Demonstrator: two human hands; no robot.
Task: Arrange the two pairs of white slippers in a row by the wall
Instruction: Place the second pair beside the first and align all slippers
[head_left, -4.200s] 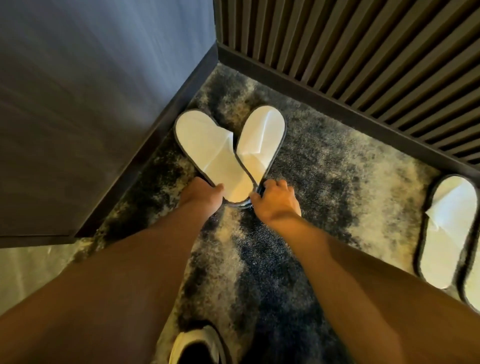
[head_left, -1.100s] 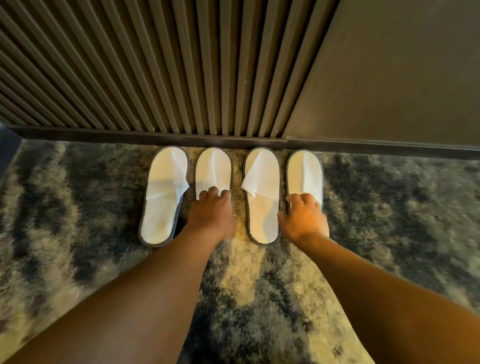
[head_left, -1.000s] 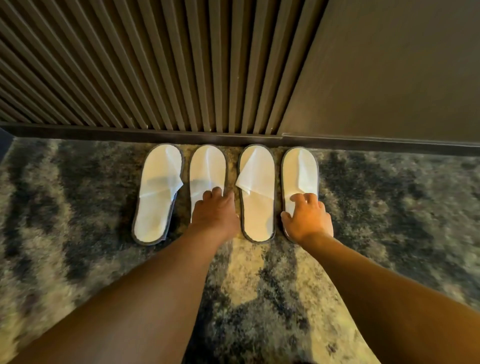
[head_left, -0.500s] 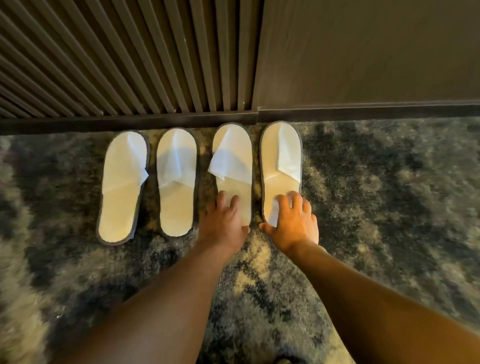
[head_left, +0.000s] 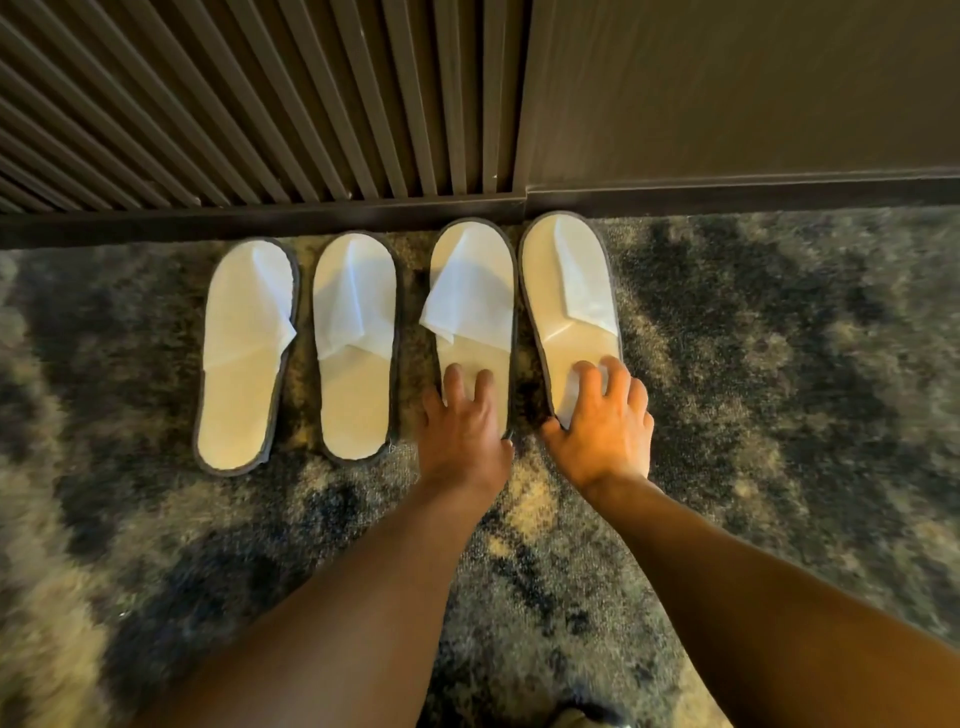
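Four white slippers with dark edging lie side by side on the carpet, toes toward the wall. The left pair is the first slipper (head_left: 241, 358) and the second slipper (head_left: 356, 353), and neither is touched. My left hand (head_left: 465, 431) presses on the heel of the third slipper (head_left: 470, 296), fingers on top. My right hand (head_left: 602, 426) grips the heel of the fourth slipper (head_left: 569, 291), thumb at its left edge. The right pair sits a little closer to the baseboard than the left pair.
A dark baseboard (head_left: 260, 221) runs along the wall, with a slatted wood panel (head_left: 260, 104) on the left and a flat dark panel (head_left: 727, 88) on the right. Mottled grey carpet (head_left: 779, 364) covers the floor around the slippers.
My left hand left the second slipper and moved onto the third. My right hand stayed on the fourth. The right pair now sits nearer the baseboard.
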